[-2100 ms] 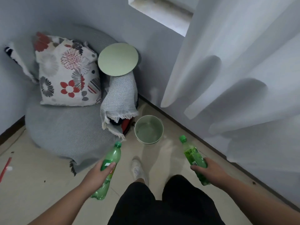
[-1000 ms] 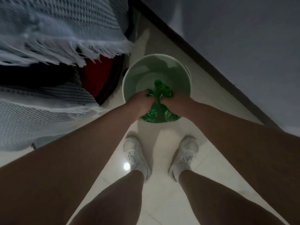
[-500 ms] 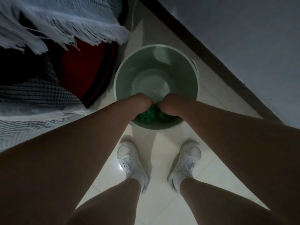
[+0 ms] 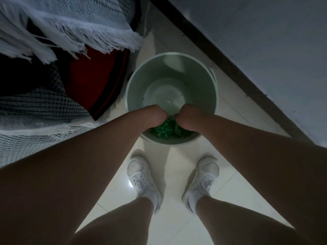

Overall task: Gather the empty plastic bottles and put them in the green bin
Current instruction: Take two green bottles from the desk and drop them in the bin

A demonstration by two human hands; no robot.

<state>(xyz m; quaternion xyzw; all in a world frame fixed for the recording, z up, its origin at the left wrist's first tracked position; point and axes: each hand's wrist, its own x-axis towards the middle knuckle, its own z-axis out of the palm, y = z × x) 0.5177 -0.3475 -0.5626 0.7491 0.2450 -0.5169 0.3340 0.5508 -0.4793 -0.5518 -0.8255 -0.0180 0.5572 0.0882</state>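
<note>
Inside the green bin (image 4: 200, 82), near-wall side: both bottles (image 4: 163, 129) lie low, crinkled green plastic showing between my wrists. Left hand (image 4: 155, 117) and right hand (image 4: 188, 119) are bent down over the rim, knuckles close together. My fingers are hidden beneath the backs of my hands; I cannot tell whether they grip the bottles or hang loose. Judgement: I reach deep so the bottles settle at the bottom and don't bounce out. The bin stands on tile between the fringed blanket (image 4: 79, 32) and the skirting board (image 4: 247, 78), my shoes (image 4: 141, 179) just short of it.
</note>
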